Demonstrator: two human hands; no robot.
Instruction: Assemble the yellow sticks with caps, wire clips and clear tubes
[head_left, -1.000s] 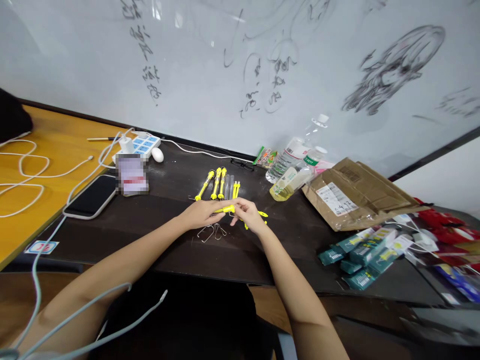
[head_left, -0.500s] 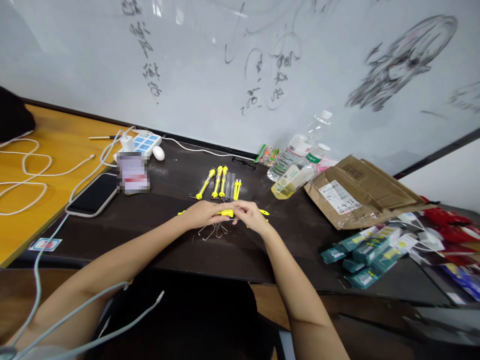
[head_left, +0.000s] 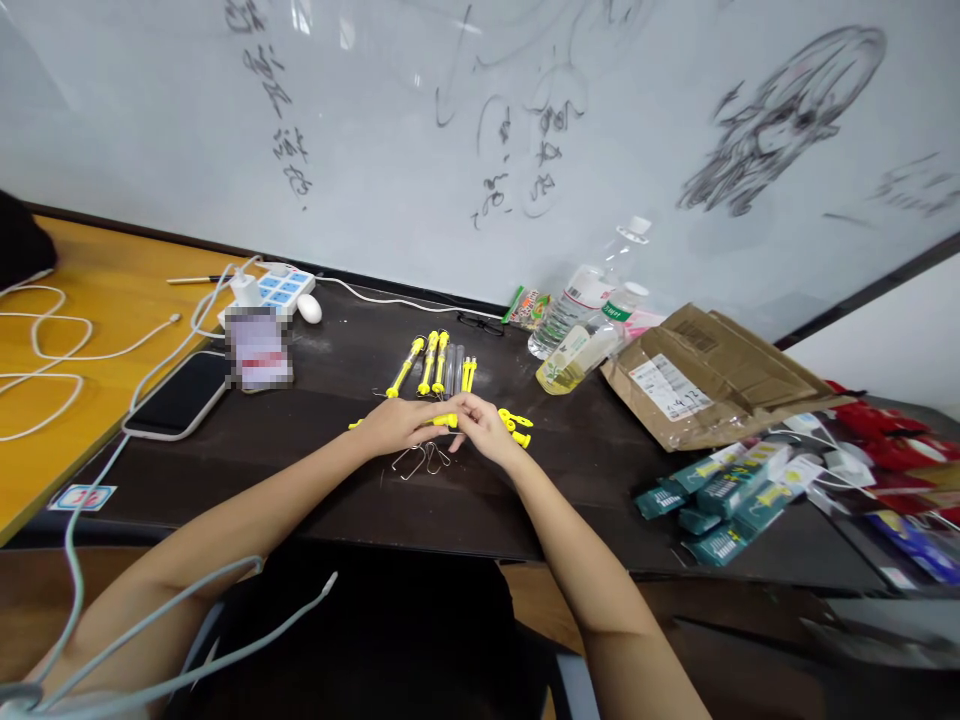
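I saw the left hand and right hand, fingers closed on one yellow piece, back from the worktop's front edge (parcel label too blurred for me).

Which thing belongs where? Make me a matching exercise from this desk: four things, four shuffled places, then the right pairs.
Things
1. Yellow piece
2. Bent wires
3. Clear tubes
4. Green boxes

Places
A. On the dark table, just on the wearer's side of the hands
B. On the wearer's side of the brown package
C. Where the left hand and right hand meet
D. Between the yellow assemblies and the thin yellow rods

Right pairs: 1-C, 2-A, 3-D, 4-B
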